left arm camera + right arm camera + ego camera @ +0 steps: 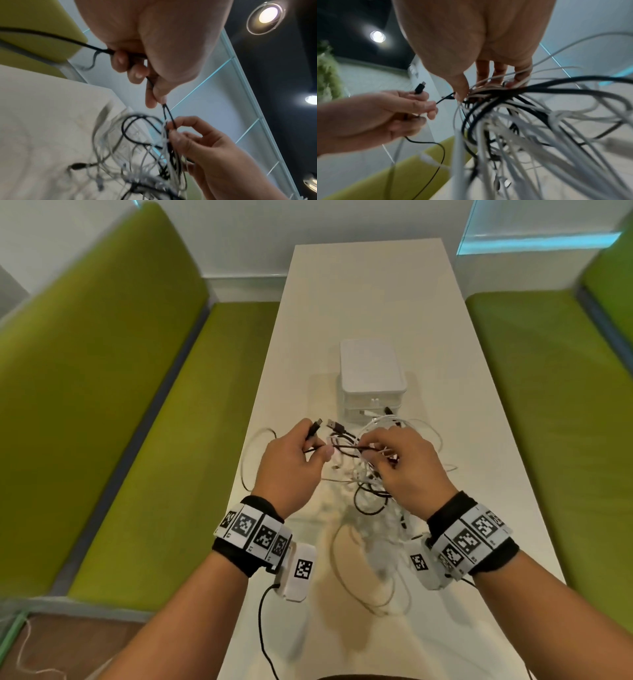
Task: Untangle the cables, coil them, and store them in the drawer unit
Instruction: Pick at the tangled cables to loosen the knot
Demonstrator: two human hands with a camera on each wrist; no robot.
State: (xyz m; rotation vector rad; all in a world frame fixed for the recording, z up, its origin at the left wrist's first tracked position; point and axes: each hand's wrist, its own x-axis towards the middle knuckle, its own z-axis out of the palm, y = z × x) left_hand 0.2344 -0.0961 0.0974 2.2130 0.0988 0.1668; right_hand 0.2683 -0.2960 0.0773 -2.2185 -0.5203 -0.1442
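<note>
A tangle of white and black cables (pixel 368 481) hangs lifted above the white table (pixel 370 302). My left hand (pixel 291 460) pinches a thin black cable (pixel 444 99) near its plug (pixel 315 428), which sticks up past the fingers. My right hand (pixel 400 463) grips the bundle of cables (pixel 496 92) at its top, thumb against the strands. The black cable runs taut between both hands (pixel 169 115). The white drawer unit (pixel 373 374) stands just behind the tangle, its drawers closed.
Green upholstered benches (pixel 137 440) flank the table on both sides. Loose white cable loops (pixel 253 453) trail on the tabletop to the left and right of the hands. A wrist camera's black lead (pixel 263 628) hangs below my left forearm.
</note>
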